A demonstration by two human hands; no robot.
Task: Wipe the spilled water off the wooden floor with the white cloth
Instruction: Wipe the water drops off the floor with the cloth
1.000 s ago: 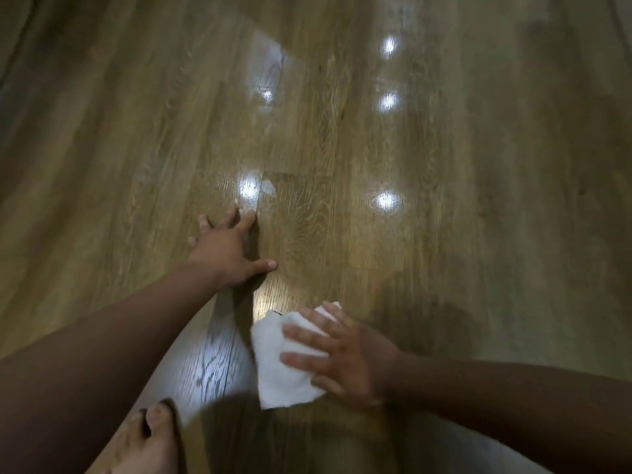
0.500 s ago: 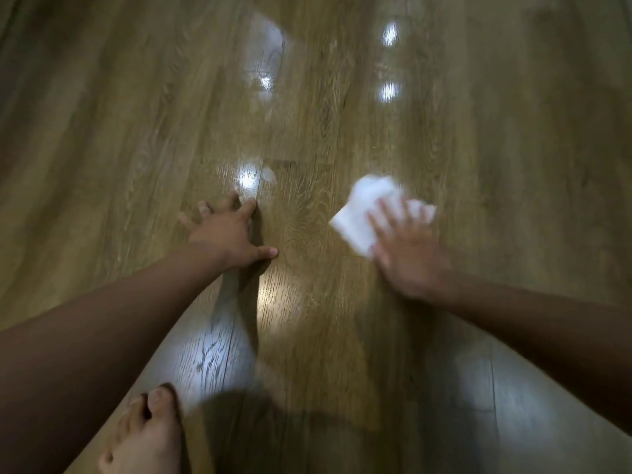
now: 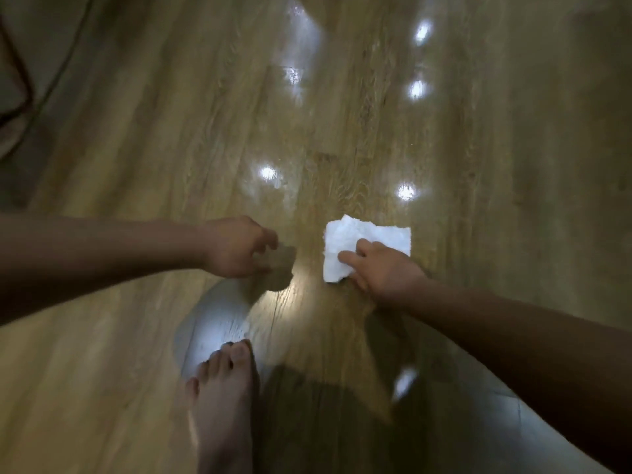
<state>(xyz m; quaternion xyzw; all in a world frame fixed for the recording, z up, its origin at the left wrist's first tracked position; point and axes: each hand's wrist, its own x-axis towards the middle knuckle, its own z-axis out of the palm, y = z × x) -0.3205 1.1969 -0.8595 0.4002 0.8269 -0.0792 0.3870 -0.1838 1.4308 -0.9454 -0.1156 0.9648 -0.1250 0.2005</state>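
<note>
The white cloth [image 3: 362, 244] lies crumpled on the wooden floor [image 3: 136, 165], right of centre. My right hand [image 3: 383, 271] is on its near right part, thumb laid across it and fingers curled at its edge. My left hand [image 3: 236, 248] hovers just above the floor to the left of the cloth, fingers loosely curled, holding nothing; its shadow falls beneath it. A glossy, wet-looking sheen [image 3: 290, 77] runs along the boards beyond both hands, hard to tell from the lamp reflections.
My bare foot [image 3: 222, 405] stands on the floor near the bottom centre. A dark object [image 3: 10, 97] sits at the far left edge. Bright lamp reflections [image 3: 407, 191] dot the boards ahead.
My right hand has drawn the cloth back toward me and its fingers have curled. My left hand has lifted off the floor and its spread fingers have curled in. The view has shifted.
</note>
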